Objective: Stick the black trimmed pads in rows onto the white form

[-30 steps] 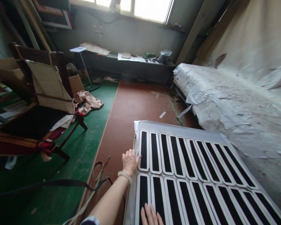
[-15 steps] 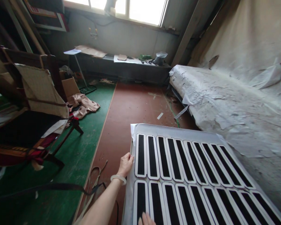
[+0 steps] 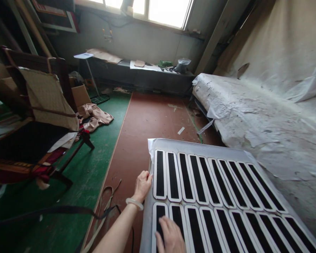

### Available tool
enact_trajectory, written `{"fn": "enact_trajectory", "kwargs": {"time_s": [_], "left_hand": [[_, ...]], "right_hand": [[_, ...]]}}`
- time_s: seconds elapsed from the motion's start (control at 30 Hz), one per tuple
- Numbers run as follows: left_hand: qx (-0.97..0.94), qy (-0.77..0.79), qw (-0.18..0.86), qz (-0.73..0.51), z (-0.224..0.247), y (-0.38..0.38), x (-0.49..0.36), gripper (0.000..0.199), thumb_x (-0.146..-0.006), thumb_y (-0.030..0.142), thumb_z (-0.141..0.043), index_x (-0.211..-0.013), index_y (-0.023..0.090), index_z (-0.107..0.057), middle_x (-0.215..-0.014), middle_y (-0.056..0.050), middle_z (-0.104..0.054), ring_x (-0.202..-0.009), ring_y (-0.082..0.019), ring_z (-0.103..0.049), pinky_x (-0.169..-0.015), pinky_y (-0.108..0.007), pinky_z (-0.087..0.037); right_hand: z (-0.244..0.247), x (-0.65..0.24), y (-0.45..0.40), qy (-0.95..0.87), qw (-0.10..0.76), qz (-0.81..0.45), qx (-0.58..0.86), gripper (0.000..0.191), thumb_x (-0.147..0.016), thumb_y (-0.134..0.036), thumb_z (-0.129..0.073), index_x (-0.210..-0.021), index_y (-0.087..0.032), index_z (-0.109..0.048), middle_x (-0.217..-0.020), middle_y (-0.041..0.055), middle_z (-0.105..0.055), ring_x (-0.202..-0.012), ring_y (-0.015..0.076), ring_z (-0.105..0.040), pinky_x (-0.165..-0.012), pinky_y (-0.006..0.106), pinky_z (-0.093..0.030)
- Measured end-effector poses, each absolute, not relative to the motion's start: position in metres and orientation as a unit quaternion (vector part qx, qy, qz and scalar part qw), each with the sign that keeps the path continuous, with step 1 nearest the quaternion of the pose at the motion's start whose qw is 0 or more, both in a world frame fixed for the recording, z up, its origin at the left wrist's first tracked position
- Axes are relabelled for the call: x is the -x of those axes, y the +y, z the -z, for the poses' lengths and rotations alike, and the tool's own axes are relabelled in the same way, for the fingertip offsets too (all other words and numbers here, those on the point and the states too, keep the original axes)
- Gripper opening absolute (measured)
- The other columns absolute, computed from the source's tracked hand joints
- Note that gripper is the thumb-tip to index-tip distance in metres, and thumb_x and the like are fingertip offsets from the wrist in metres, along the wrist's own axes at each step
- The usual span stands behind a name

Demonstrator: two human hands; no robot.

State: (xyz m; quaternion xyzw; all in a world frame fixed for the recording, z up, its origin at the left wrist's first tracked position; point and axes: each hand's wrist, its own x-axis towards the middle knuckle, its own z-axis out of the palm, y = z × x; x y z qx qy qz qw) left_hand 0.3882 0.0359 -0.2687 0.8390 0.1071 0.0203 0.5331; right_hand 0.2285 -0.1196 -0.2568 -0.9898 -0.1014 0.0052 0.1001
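Note:
Rows of black strips with white rounded borders (image 3: 159, 174) lie on a pale sheet-covered board (image 3: 200, 144) at the lower right. At the board's left edge is my left hand (image 3: 143, 185), its fingers curled closed; what they hold, if anything, is hidden. A pale bangle circles that wrist. My right hand (image 3: 170, 234) is over the two leftmost strips of the nearer row, fingers spread and thumb apart, with nothing visible in it. Whether it touches the strips is hard to tell.
A chair (image 3: 50, 102) stands at the left, with a dark strap (image 3: 68, 209) below it. Crumpled cloth (image 3: 96, 116) lies on the green floor. A sheet-covered bench (image 3: 234, 105) runs along the right, and a low dark shelf (image 3: 137, 79) lies under the window.
My right hand has come further into view, moving up over the nearer row of strips. My left hand stays at the board's edge. The view has shifted slightly.

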Motion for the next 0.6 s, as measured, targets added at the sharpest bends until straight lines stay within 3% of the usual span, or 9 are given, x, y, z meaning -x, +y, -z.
{"fn": "enact_trajectory", "kwargs": {"time_s": [0.1, 0.2, 0.4, 0.6], "left_hand": [[-0.850, 0.100, 0.517, -0.027, 0.270, 0.038, -0.386, 0.029, -0.081, 0.037, -0.047, -0.057, 0.022, -0.039, -0.065, 0.002, -0.043, -0.063, -0.015, -0.042, -0.065, -0.028, -0.033], [-0.851, 0.094, 0.516, -0.010, 0.277, 0.041, -0.386, 0.029, -0.081, 0.035, -0.047, -0.056, 0.023, -0.037, -0.061, 0.003, -0.042, -0.060, -0.015, -0.042, -0.064, -0.028, -0.033], [-0.824, 0.081, 0.560, 0.035, 0.292, 0.051, -0.393, 0.032, -0.079, 0.040, -0.048, -0.055, 0.022, -0.036, -0.057, 0.005, -0.038, -0.059, -0.013, -0.037, -0.060, -0.025, -0.031], [-0.741, 0.116, 0.657, 0.074, 0.302, 0.056, -0.391, 0.037, -0.073, 0.050, -0.055, -0.056, 0.021, -0.040, -0.057, 0.006, -0.037, -0.057, -0.011, -0.035, -0.053, -0.023, -0.029]], "right_hand": [[0.235, -0.301, -0.105, -0.099, 0.080, -0.041, 0.991, 0.048, -0.095, -0.034, -0.029, -0.137, -0.018, -0.045, -0.145, 0.0050, -0.044, -0.132, 0.0183, -0.041, -0.108, 0.031, -0.034], [0.239, -0.364, -0.089, -0.058, 0.045, -0.071, 0.995, 0.052, -0.096, -0.036, -0.023, -0.146, -0.025, -0.025, -0.156, -0.0037, -0.019, -0.142, 0.0185, -0.021, -0.114, 0.035, -0.023], [0.288, -0.401, -0.088, -0.035, 0.029, -0.082, 0.996, 0.051, -0.096, -0.041, -0.020, -0.147, -0.034, -0.013, -0.157, -0.0102, -0.006, -0.145, 0.0214, -0.003, -0.116, 0.043, -0.007], [0.296, -0.406, -0.094, -0.031, 0.013, -0.085, 0.996, 0.051, -0.097, -0.043, -0.017, -0.146, -0.036, -0.005, -0.157, -0.0122, -0.001, -0.145, 0.0175, -0.002, -0.116, 0.041, -0.004]]}}
